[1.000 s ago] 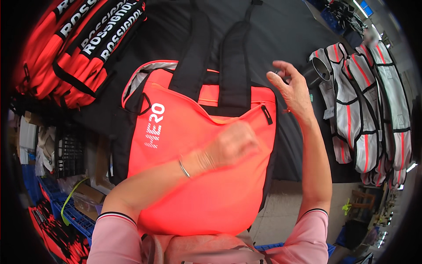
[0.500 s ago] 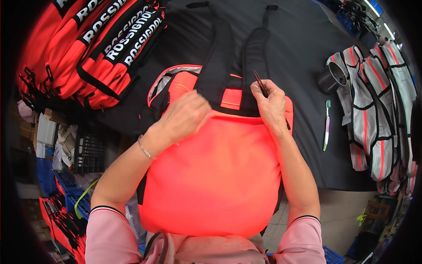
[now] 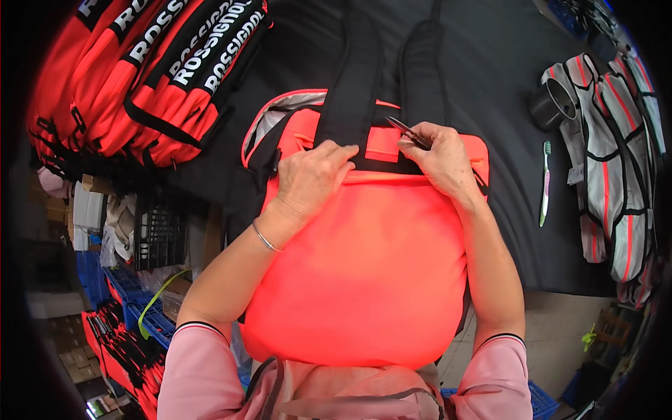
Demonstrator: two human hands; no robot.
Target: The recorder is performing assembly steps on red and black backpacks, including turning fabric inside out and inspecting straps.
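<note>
Edge work on: right hand (image 3: 448, 159), one o'clock on the bag (image 3: 364, 273), clamped on tweezers (image 3: 417, 141); left hand (image 3: 308, 178), eleven, grip can't tell; next move likely needs steadiness.

Large white block capitals (image 3: 192, 66) on black bands of stacked red bags (image 3: 175, 105), at left edge of black-covered table (image 3: 490, 77); same style repeated bag to bag, running slantwise, some cut off by bag in front. Small white tag (image 3: 575, 174) on grey bags (image 3: 595, 161) by table's right edge, print too small to read.
</note>
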